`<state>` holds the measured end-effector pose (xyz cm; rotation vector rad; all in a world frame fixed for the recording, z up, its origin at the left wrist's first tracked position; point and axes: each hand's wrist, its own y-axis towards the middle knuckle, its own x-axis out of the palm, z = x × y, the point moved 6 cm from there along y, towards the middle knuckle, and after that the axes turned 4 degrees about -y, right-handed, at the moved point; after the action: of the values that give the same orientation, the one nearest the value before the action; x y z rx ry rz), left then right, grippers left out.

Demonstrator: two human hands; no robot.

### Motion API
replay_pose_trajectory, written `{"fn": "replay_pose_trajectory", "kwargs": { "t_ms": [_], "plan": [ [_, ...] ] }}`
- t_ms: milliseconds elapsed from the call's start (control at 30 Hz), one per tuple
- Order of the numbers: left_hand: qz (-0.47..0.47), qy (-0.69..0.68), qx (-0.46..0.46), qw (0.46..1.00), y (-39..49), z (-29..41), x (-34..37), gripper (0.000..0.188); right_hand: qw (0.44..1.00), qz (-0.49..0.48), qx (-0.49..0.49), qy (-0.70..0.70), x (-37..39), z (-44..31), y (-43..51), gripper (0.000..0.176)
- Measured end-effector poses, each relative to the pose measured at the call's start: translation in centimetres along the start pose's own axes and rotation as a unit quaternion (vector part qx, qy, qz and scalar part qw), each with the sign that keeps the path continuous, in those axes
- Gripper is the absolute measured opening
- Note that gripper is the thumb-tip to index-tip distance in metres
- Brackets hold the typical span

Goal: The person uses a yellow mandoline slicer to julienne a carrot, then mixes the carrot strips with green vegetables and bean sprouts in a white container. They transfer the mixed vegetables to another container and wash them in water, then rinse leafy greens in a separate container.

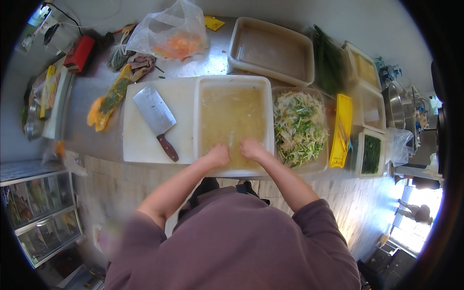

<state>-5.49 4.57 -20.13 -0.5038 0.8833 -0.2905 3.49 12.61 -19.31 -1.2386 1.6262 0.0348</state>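
Observation:
Both hands are in a white rectangular plastic tub (269, 108) that holds a cloudy yellowish liquid or batter. My left hand (219, 154) is at the tub's near left, its fingers curled and partly hidden in the contents. Close to the near right side, my right hand (251, 149) is also curled, with its fingertips hidden. Whether either holds anything cannot be seen. Left of the tub, a cleaver (156, 110) with a brown handle lies on a white cutting board (139, 145). A clear container of shredded vegetables (301, 125) stands against the right side.
A shallow tray (272, 47) lies behind the tub. At the right are a yellow mandoline slicer (340, 130), green stalks (328, 65) and a container of dark greens (371, 154). Further left lie a plastic bag with orange shreds (177, 43), a cut pumpkin piece (110, 99) and a cloth (141, 66).

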Motion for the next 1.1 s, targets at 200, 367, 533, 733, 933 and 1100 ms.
{"fn": "replay_pose_trajectory", "kwargs": {
  "t_ms": [200, 367, 533, 733, 933, 1100],
  "plan": [
    [-0.113, -0.112, 0.029, 0.987, -1.4, 1.1, 0.8, 0.023, 0.987, -0.141, -0.076, 0.022, 1.8, -3.0, -2.9, 0.023],
    [-0.152, -0.075, 0.064, 0.983, -1.8, 1.3, 0.7, 0.02, 0.974, -0.195, -0.09, 0.066, 0.3, -3.1, -4.4, 0.024],
    [-0.136, -0.112, 0.09, 0.98, -3.1, 3.7, -3.1, 0.013, 0.974, -0.147, -0.086, 0.148, -3.4, -3.1, -6.5, 0.016],
    [0.098, -0.022, 0.022, 0.995, -2.5, 2.7, -7.7, 0.008, 0.977, 0.073, -0.054, 0.195, -8.5, -2.8, -8.9, 0.018],
    [0.207, -0.089, 0.232, 0.946, -1.8, 15.3, -12.0, 0.006, 0.915, 0.35, -0.009, 0.199, -12.1, 1.2, -13.5, 0.015],
    [0.328, -0.209, 0.421, 0.82, -1.6, 28.8, -15.8, 0.01, 0.713, 0.58, 0.073, 0.388, -17.9, 6.1, -21.2, 0.012]
  ]
}}
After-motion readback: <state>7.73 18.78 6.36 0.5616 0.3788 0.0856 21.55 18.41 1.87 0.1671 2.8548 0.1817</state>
